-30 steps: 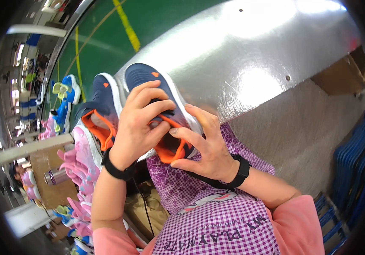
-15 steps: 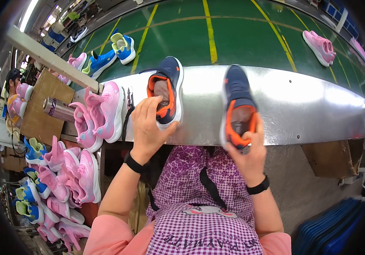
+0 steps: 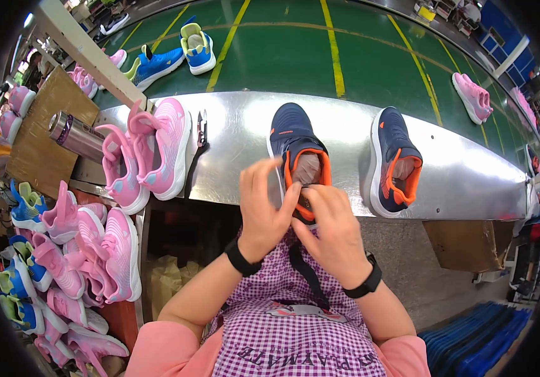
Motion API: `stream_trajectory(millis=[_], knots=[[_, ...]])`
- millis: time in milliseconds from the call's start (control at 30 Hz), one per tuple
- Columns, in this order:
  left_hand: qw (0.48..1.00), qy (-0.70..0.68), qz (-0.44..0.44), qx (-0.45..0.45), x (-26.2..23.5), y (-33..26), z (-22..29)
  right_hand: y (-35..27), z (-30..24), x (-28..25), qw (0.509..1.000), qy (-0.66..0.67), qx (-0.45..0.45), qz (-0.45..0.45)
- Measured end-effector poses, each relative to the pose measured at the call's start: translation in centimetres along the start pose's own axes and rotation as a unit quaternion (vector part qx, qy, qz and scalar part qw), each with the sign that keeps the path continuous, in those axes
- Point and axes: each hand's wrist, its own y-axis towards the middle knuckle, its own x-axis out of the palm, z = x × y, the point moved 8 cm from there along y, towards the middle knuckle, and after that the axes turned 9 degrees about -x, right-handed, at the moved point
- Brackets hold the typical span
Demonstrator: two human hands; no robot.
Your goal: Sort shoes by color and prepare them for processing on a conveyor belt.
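Note:
A navy sneaker [image 3: 292, 129] with an orange lining and pale stuffing inside stands on the metal table, toe pointing away from me. Both my hands meet at its heel end. My left hand [image 3: 264, 207] is at the left of the collar, thumb by the opening and fingers curved along the side. My right hand [image 3: 336, 229] grips the heel, its fingers over the collar and its thumb behind; the fingers partly hide the heel. To the right, a matching navy sneaker [image 3: 391, 135] leans on its side, opening turned right, with no hand on it.
Left of me stand a pair of pink sneakers [image 3: 170, 141], small snips [image 3: 202, 129] and a steel flask [image 3: 78, 135]. A heap of pink and blue shoes [image 3: 66, 267] lies lower left. Beyond the metal table [image 3: 232, 119], a green conveyor [image 3: 276, 56] carries more shoes.
My hands were apart, one on each navy sneaker. Now both are together at the heel of one, and the other stands free to the right. The view has shifted somewhat.

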Motion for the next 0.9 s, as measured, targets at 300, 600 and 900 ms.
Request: stream_trajectory(millis=[300,600,900], knots=[[0.983,-0.065,-0.15,0.088,3.7,6.0,-0.8,2.1,0.7,4.0,0.989,-0.126,-0.078,-0.02],[0.928,-0.037,-0.314,0.195,4.5,7.5,1.5,2.3,1.5,4.1,0.996,-0.053,-0.064,-0.04],[0.918,0.038,-0.324,0.224,5.3,5.5,2.2,2.1,1.3,4.4,0.994,-0.075,-0.074,-0.019]])
